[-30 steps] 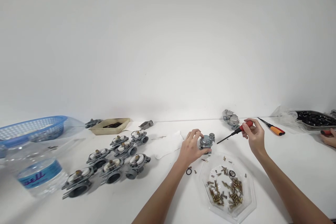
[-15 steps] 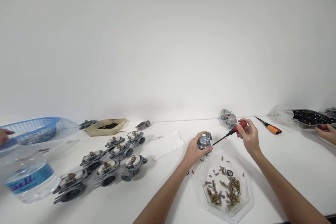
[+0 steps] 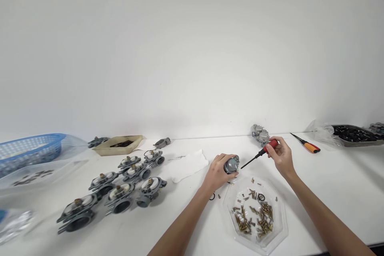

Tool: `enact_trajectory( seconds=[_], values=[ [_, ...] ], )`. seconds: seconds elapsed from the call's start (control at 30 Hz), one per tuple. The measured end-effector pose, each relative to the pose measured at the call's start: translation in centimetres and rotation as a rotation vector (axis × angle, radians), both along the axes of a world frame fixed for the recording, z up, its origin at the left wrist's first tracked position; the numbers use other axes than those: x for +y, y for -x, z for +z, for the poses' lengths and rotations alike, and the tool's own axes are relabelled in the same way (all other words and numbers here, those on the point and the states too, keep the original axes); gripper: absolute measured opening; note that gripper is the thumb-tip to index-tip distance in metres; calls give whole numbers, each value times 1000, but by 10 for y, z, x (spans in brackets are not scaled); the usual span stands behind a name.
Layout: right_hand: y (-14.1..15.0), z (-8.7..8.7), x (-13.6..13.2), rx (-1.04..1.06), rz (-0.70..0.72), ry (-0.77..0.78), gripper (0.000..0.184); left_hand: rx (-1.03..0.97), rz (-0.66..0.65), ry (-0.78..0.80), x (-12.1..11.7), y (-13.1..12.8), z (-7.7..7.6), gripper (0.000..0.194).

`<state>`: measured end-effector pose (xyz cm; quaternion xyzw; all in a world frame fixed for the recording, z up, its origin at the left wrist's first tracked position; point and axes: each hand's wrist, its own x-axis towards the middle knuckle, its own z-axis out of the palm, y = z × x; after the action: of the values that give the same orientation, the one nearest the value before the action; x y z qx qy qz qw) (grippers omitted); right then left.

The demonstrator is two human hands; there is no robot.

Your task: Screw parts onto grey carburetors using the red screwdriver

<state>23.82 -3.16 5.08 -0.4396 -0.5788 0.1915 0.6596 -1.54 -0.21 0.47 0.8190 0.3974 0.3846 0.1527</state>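
White counter [image 3: 150, 232], toward back edge: left hand [image 3: 216, 172] curled round metal part [image 3: 231, 165], presumably steadying it; right hand [image 3: 282, 158] closed on screwdriver [image 3: 270, 145], tip nearby.

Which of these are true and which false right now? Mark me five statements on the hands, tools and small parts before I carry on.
1. The right hand holds a red-handled screwdriver. True.
2. The left hand is empty. False: the left hand grips a grey metal part.
3. Brass-coloured screws lie in the clear plastic tray. True.
4. The orange-handled tool lies in the blue basket. False: the orange-handled tool lies on the white table, beyond the right hand.
5. A black ring lies in the clear plastic tray. True.
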Motion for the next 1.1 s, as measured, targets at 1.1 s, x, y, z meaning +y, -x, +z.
enact_trajectory(
  seconds=[1.1],
  values=[
    [-6,-3,1,-176,277,63,42,-10,0,-20,0,-1,-1,51]
  ],
)
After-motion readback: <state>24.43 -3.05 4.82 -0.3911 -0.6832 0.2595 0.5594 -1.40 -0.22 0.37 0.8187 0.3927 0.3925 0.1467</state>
